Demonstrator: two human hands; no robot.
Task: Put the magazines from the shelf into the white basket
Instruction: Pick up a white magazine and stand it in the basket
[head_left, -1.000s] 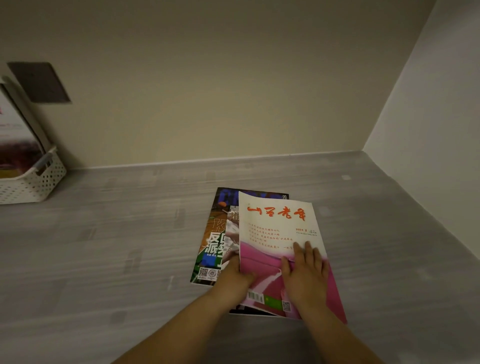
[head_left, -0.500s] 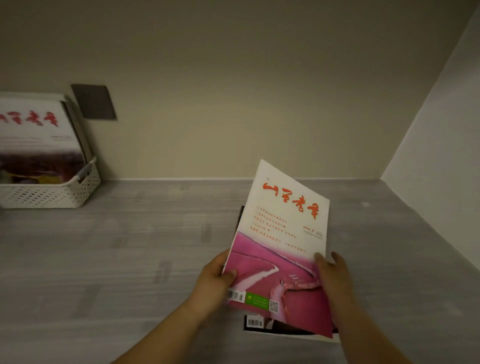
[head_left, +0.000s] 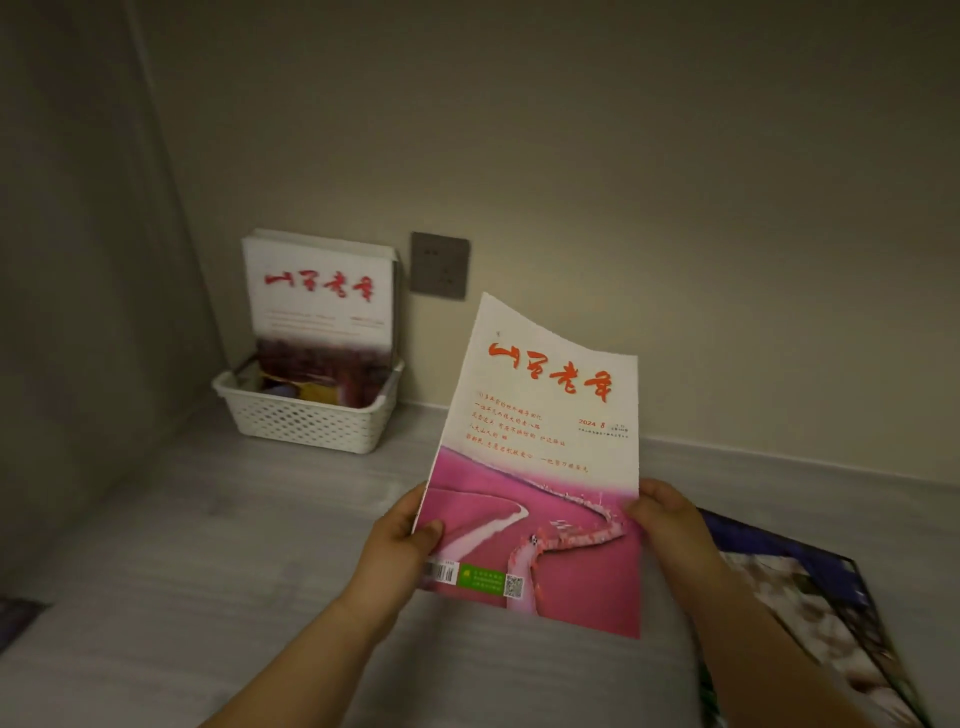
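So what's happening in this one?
A person holds a pink-and-white magazine up off the shelf, left hand and right hand gripping its lower edges. The white basket in the far left corner already has magazines standing in it. At least one more magazine lies flat on the shelf to the right.

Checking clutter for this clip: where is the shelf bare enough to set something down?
Bare grey shelf runs from the white perforated basket to the left hand. Crowded at right: dark magazines lie beside the right hand.
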